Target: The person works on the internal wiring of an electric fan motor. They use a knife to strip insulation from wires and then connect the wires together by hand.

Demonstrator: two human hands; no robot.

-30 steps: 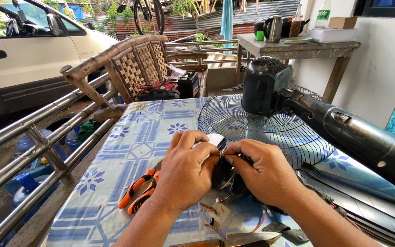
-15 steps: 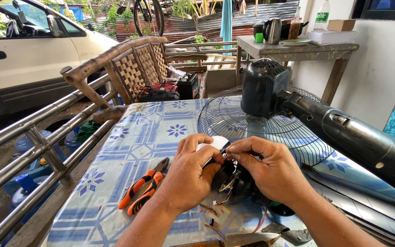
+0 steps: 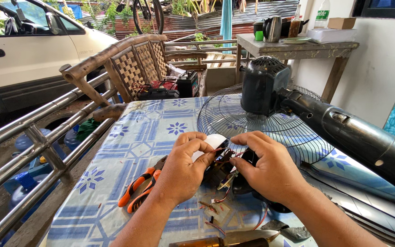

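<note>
A small black electrical part (image 3: 227, 171) with thin red and dark wires (image 3: 220, 153) sprouting from it sits between both hands, just above the tablecloth (image 3: 129, 146). The left hand (image 3: 184, 167) pinches it from the left, thumb and forefinger closed on the wires and on a white piece (image 3: 213, 142) at the top. The right hand (image 3: 268, 167) closes on it from the right, fingertips curled narrowly onto the black body and the wire ends.

Just left of the left wrist lie orange-handled pliers (image 3: 138, 190), flat on the blue-and-white patterned cloth. Below the grip, loose wire offcuts (image 3: 213, 208) are scattered, and a brown cylindrical object (image 3: 216, 241) lies at the near edge.

Beyond the hands, a fan's wire guard (image 3: 234, 119) lies face down, with its black motor housing (image 3: 261, 84) on top and the black stand pole (image 3: 357, 137) running away to the right. Farther off stand a woven wooden chair (image 3: 133, 64), a metal railing (image 3: 37, 137), a white car (image 3: 28, 50) and a side table (image 3: 298, 45) carrying a kettle (image 3: 273, 28).
</note>
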